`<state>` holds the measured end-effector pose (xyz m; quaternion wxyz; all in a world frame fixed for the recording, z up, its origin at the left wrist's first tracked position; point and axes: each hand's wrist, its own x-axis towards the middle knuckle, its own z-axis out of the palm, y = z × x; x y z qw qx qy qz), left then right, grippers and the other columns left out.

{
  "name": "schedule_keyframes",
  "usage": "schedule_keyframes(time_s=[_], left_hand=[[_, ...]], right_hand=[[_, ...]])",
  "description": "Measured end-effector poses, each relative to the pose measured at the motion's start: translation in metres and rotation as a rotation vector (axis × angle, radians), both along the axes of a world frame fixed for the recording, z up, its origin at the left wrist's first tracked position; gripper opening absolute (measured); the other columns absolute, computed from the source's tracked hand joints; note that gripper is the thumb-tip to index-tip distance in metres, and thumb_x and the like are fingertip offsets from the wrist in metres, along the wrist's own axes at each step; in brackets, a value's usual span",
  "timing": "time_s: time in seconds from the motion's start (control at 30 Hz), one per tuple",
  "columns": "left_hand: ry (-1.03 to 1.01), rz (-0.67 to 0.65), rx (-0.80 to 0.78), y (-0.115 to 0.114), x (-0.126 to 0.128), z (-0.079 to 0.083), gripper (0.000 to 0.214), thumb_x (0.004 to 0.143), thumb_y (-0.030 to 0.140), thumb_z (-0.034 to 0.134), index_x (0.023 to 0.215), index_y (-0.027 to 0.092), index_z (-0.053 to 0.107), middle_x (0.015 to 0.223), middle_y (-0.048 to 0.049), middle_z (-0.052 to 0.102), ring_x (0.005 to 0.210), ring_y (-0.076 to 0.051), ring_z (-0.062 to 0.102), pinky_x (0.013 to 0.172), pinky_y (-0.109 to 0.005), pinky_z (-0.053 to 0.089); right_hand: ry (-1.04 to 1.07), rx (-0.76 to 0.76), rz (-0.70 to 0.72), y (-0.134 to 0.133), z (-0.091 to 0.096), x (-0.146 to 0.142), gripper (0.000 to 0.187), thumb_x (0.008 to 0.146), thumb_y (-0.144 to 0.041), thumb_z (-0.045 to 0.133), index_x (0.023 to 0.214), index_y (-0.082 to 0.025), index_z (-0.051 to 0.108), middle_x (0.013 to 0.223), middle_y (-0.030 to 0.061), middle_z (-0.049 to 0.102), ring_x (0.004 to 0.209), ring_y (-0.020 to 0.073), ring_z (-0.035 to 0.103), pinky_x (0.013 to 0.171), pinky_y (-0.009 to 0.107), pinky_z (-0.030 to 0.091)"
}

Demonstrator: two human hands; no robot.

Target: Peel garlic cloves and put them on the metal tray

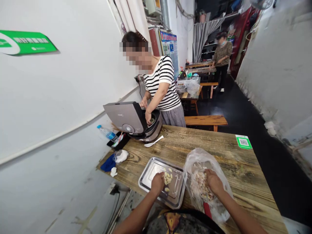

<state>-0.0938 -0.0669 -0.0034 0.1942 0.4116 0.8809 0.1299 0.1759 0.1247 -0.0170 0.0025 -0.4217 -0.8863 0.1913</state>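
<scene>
Over a rectangular metal tray [147, 167] is my left hand [158, 182], its fingers curled in beside several peeled garlic cloves [167, 178]. Whatever those fingers hold, if anything, is hidden. To the right, a clear plastic bag [195, 156] lies spread on the table, with a heap of garlic skins [201, 183] in it. My right hand [214, 182] reaches into the bag at the right side of the heap, fingers bent against the skins; what they grip is too small to make out. Something red [207, 209] shows at the bag's near edge.
Across the wooden table [243, 172], a person in a striped top [163, 84] reaches into an open rice cooker [129, 118]. Near it lie a white rice paddle [154, 142], a water bottle [107, 133] and a blue cloth [109, 163]. Another person [222, 53] stands farther back.
</scene>
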Motion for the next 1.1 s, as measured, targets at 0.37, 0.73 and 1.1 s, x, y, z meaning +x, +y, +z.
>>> schedule_keyframes(time_s=[0.37, 0.73, 1.1], left_hand=[[-0.061, 0.035, 0.112, 0.021, -0.004, 0.005, 0.033, 0.080, 0.015, 0.040, 0.101, 0.013, 0.066, 0.100, -0.0093, 0.065, 0.091, -0.016, 0.059, 0.088, -0.025, 0.040], [-0.263, -0.082, 0.437, 0.052, 0.050, 0.036, 0.027, 0.077, 0.017, 0.046, 0.092, 0.018, 0.068, 0.090, -0.0047, 0.068, 0.084, -0.015, 0.060, 0.082, -0.027, 0.045], [-1.216, -0.030, 0.228, 0.112, 0.144, 0.024, 0.032, 0.073, 0.038, 0.059, 0.091, 0.012, 0.063, 0.058, 0.0001, 0.058, 0.047, -0.010, 0.053, 0.052, -0.025, 0.045]], right_hand=[[-0.177, 0.035, 0.029, -0.011, -0.006, -0.011, 0.026, 0.079, -0.005, 0.035, 0.081, -0.010, 0.061, 0.086, 0.0135, 0.059, 0.077, 0.0204, 0.059, 0.065, 0.028, 0.039], [-0.062, -0.031, 0.026, -0.008, 0.010, 0.006, 0.027, 0.078, -0.012, 0.039, 0.089, -0.014, 0.063, 0.077, 0.0103, 0.066, 0.076, 0.0213, 0.062, 0.067, 0.026, 0.040], [0.503, -0.303, -0.186, -0.026, 0.031, 0.011, 0.041, 0.080, -0.048, 0.036, 0.080, -0.019, 0.066, 0.074, 0.0065, 0.068, 0.070, 0.0224, 0.061, 0.068, 0.030, 0.045]])
